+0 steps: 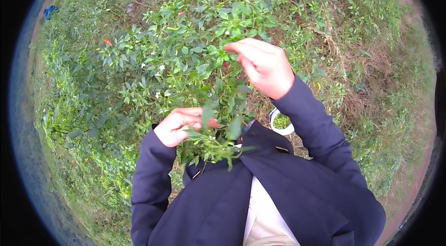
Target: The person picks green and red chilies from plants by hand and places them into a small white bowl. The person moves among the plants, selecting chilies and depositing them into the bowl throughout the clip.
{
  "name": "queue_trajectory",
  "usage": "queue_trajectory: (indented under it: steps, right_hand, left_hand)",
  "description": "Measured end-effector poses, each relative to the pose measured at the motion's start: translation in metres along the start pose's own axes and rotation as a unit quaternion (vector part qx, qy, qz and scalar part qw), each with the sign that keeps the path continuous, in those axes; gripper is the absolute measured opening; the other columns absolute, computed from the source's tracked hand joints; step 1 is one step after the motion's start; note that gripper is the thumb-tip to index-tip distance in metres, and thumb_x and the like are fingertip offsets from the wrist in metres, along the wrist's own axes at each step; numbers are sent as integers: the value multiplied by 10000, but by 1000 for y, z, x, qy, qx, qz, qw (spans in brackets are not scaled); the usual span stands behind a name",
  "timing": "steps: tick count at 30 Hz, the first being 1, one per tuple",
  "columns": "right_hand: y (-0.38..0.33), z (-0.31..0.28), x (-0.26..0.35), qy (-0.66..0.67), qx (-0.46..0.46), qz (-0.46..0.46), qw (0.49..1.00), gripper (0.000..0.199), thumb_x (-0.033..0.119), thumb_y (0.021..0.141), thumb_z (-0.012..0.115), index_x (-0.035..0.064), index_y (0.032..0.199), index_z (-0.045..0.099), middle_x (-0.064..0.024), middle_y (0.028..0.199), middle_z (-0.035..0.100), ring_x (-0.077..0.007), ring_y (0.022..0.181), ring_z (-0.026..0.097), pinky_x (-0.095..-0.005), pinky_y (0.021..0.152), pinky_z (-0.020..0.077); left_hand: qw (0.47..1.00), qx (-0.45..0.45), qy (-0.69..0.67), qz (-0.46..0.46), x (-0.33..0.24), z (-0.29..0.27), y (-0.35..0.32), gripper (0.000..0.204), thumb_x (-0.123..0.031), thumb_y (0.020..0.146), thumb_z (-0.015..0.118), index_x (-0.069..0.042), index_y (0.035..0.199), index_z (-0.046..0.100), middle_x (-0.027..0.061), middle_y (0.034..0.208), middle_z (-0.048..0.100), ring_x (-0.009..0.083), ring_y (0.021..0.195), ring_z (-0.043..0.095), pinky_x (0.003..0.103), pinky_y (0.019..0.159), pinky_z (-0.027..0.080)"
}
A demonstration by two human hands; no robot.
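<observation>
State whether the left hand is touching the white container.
Apart: the head view shows the left hand well left of the white container, with foliage and dark jacket between.

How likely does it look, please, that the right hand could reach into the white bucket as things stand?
Probably yes: the white bucket stands open near the right sleeve, which only overlaps its edge in this view; the right hand may just need to draw back and down.
</observation>
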State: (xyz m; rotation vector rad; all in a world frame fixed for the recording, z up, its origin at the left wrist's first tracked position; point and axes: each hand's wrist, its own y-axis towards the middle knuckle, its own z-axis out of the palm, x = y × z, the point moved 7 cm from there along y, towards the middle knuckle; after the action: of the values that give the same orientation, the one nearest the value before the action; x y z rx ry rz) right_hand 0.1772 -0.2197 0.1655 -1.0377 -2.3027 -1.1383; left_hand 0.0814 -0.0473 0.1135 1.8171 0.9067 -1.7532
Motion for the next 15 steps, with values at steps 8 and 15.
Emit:
queue_trajectory:
  steps: [8, 15]
  right_hand:
    - [42, 73, -67, -425, 282, 35, 860, 74, 80, 701, 567, 66, 774, 576, -91, 734, 556, -259, 714, 609, -370, 582, 492]
    - [25, 50, -58, -367, 220, 55, 902, 362, 29, 718, 536, 78, 1076, 536, -64, 1023, 565, -233, 827, 610, -330, 677, 508]
  left_hand:
    - [993, 32, 98, 60, -13, -19, 26, 187, -67, 791, 571, 0, 961, 611, 132, 866, 624, 248, 775, 617, 312, 701, 484]
    - [989, 90, 81, 85, -22, -37, 61, 134, -107, 750, 640, -19, 847, 611, 107, 697, 559, 268, 664, 580, 338, 625, 471]
